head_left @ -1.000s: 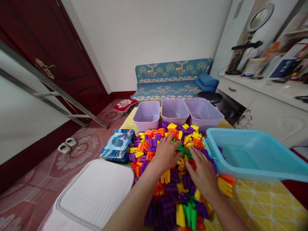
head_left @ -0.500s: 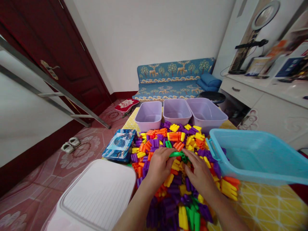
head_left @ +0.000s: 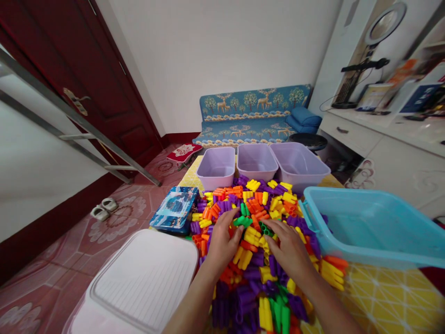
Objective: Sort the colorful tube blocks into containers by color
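A heap of plastic toy pieces [head_left: 253,260], each made of joined tubes in purple, yellow, orange or green, spreads over the table under both hands. My left hand [head_left: 222,239] has its thumb and fingers closed around a green toy piece [head_left: 243,221]. Opposite it, my right hand [head_left: 287,241] pinches another green toy piece [head_left: 266,228], whose hollow ends face my left hand. A gap separates these two pieces. Just beyond my left fingertips, one more green piece [head_left: 244,208] lies on the heap.
Three lilac bins [head_left: 215,180] stand in a row behind the heap. To the right is a light-blue tub [head_left: 347,250]. A blue picture box [head_left: 175,208] and a white lid [head_left: 142,278] sit on the left. The tablecloth [head_left: 389,297] is yellow.
My hands have moved apart. The green pieces, close together between my fingers before, now have a gap between them, one at each hand. The view has shifted slightly.
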`<state>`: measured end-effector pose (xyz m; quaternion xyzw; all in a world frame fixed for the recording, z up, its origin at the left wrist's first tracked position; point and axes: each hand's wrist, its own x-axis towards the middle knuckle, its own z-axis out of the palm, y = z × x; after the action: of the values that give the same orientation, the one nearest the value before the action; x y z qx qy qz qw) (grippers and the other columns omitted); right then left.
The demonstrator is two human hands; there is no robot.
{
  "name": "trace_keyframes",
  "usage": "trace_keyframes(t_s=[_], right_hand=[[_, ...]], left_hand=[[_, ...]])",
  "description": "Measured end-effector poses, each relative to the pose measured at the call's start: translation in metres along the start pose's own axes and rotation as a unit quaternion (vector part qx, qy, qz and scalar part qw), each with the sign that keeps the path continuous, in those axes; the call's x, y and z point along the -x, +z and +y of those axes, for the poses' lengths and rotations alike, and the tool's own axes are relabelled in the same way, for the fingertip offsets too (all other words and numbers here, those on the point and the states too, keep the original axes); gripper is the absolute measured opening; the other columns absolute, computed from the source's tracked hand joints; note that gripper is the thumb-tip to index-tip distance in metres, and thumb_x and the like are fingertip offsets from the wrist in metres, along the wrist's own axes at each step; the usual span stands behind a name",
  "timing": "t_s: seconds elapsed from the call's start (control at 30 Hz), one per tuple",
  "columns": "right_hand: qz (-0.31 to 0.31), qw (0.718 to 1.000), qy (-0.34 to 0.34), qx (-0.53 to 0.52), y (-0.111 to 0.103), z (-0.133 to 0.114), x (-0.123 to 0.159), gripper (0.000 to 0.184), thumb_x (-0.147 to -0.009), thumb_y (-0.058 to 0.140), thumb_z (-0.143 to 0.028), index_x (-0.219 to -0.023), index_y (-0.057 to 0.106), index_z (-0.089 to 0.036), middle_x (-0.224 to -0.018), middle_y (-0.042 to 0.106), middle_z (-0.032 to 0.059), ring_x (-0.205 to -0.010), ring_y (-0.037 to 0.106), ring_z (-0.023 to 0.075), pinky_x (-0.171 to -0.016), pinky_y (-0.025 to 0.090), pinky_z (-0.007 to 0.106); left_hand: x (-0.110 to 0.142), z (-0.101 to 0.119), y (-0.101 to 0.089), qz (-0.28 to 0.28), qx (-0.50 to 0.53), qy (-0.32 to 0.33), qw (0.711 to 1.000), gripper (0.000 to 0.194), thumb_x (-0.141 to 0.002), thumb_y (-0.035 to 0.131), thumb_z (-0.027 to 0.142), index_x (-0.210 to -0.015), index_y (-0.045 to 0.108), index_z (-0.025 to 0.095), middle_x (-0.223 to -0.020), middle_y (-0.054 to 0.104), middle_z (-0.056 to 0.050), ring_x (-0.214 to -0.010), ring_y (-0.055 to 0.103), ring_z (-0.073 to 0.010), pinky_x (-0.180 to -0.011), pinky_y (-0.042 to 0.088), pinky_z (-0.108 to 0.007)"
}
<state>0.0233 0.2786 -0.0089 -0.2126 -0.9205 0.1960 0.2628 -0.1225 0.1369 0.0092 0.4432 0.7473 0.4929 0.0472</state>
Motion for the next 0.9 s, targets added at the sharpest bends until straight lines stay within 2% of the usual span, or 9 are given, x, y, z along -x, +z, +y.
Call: trace_keyframes(t_s=[0.17, 0.33, 0.47, 0.63, 0.8, 0.9], right_hand=[[0.045, 0.999, -0.005, -0.028, -0.001, 0.0, 0.001, 0.03, -0.089, 0.046, -0.017, -0.113, 0.065, -0.021, -0.112, 0.069, 0.0069, -0.104, 0.062, 0.024, -0.092, 0.047, 0.044], [0.13, 0.988, -0.013, -0.085, -0.009, -0.012, 0.007, 0.027, -0.093, 0.045, -0.019, -0.111, 0.064, -0.023, -0.109, 0.07, 0.0058, -0.104, 0.062, 0.0215, -0.093, 0.046, 0.039], [0.099, 0.991, 0.009, -0.086, -0.011, -0.016, 0.01, 0.024, -0.093, 0.046, -0.023, -0.108, 0.065, -0.021, -0.105, 0.07, 0.0064, -0.101, 0.063, 0.022, -0.09, 0.048, 0.038], [0.041, 0.993, 0.06, -0.091, -0.004, -0.011, 0.013, 0.027, -0.092, 0.049, -0.028, -0.113, 0.063, -0.021, -0.111, 0.069, 0.0073, -0.104, 0.064, 0.0232, -0.09, 0.05, 0.039], [0.031, 0.99, 0.075, -0.112, -0.005, -0.008, 0.015, 0.028, -0.089, 0.052, -0.028, -0.113, 0.063, -0.021, -0.112, 0.068, 0.0076, -0.103, 0.064, 0.0239, -0.088, 0.052, 0.04], [0.032, 0.987, 0.083, -0.13, -0.007, -0.008, 0.017, 0.029, -0.088, 0.052, -0.027, -0.114, 0.063, -0.021, -0.109, 0.07, 0.0079, -0.099, 0.065, 0.024, -0.085, 0.053, 0.04]], left_hand=[[0.007, 0.002, 0.001, -0.009, -0.04, 0.025, 0.999, 0.045, -0.082, 0.059, 0.015, -0.127, 0.057, 0.023, -0.133, 0.054, -0.01, -0.125, 0.05, -0.0241, -0.107, 0.041, -0.045], [0.01, 0.004, 0.003, -0.009, -0.04, 0.059, 0.997, 0.039, -0.082, 0.059, 0.013, -0.119, 0.062, 0.025, -0.123, 0.061, -0.008, -0.116, 0.055, -0.0227, -0.102, 0.044, -0.045], [0.011, 0.005, 0.003, -0.024, -0.033, 0.072, 0.997, 0.032, -0.083, 0.058, 0.011, -0.112, 0.067, 0.024, -0.11, 0.068, -0.005, -0.111, 0.055, -0.0221, -0.1, 0.045, -0.043], [0.012, 0.006, 0.003, -0.029, -0.032, 0.061, 0.997, 0.029, -0.087, 0.055, 0.013, -0.111, 0.067, 0.023, -0.108, 0.07, -0.005, -0.114, 0.054, -0.022, -0.1, 0.045, -0.043], [0.012, 0.006, 0.004, -0.031, -0.047, 0.066, 0.996, 0.029, -0.086, 0.059, 0.019, -0.115, 0.065, 0.023, -0.111, 0.069, -0.006, -0.115, 0.053, -0.0233, -0.099, 0.045, -0.043], [0.012, 0.004, 0.005, -0.034, -0.054, 0.073, 0.995, 0.029, -0.086, 0.058, 0.017, -0.113, 0.065, 0.023, -0.109, 0.069, -0.006, -0.114, 0.054, -0.0234, -0.099, 0.046, -0.043]])
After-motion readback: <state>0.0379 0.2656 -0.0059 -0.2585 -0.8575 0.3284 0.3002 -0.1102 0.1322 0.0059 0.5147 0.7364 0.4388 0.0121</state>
